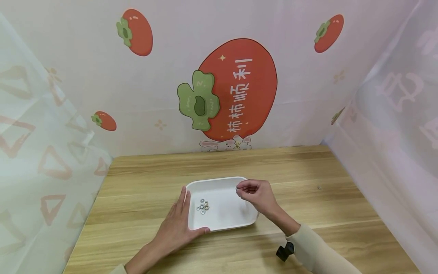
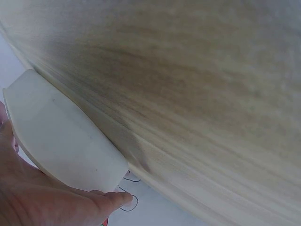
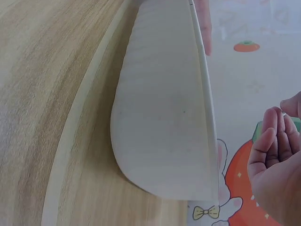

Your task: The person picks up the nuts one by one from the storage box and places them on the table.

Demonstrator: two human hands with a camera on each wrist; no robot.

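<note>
A white rectangular tray (image 1: 227, 213) stands on the wooden table. Several small metal nuts (image 1: 202, 206), silver and brassy, lie bunched toward its left end. My left hand (image 1: 176, 228) steadies the tray, fingers extended along its left side and thumb lying at the near rim. In the left wrist view the same hand (image 2: 56, 200) lies against the tray's white outer wall (image 2: 61, 136). Over the tray's right end, my right hand (image 1: 256, 194) pinches a tiny silvery nut (image 1: 237, 188) between thumb and fingertips. The right wrist view has that hand (image 3: 277, 155) with its fingers curled.
One small metal piece (image 1: 319, 187) lies alone on the table (image 1: 143, 198) far to the right. A printed cloth backdrop (image 1: 164, 76) rises behind the table's back edge, with cloth on both sides too. A black wrist device (image 1: 285, 251) sits at the right sleeve.
</note>
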